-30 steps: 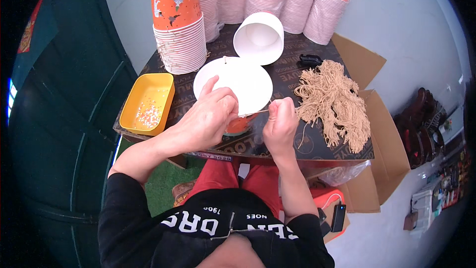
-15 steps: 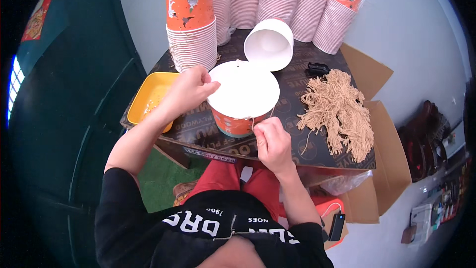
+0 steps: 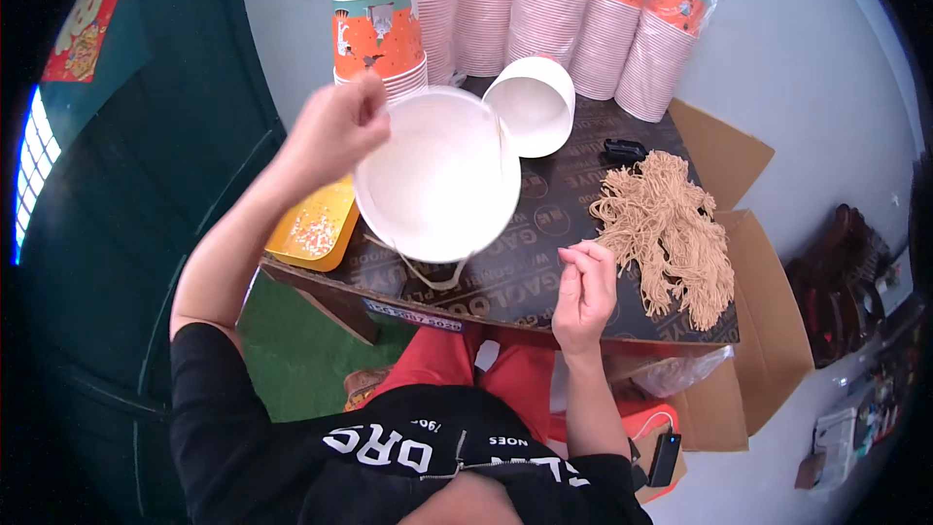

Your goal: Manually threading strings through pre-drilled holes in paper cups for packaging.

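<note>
Although blurred around the fingers, can make out the left hand [image 3: 345,126] at the left side of the white bucket [image 3: 437,180], curled in; cannot tell whether gripping the rim. Can place this bucket over the table [image 3: 525,258], mouth up, with a loop of cord [image 3: 442,284] below its near edge. Find the right hand [image 3: 584,297] near the table's front, apart from the bucket, half unfolded with fingers bent, holding nothing. To its right, see tan strings [image 3: 671,238] in a heap, with a black object [image 3: 625,151] just behind. Behind the white bucket, see a second bucket [image 3: 533,109] on its side. By the left forearm, see a yellow tray [image 3: 340,245] with small pale bits inside. Farther back, see wrapped stacks [image 3: 549,24] by the wall.
</note>
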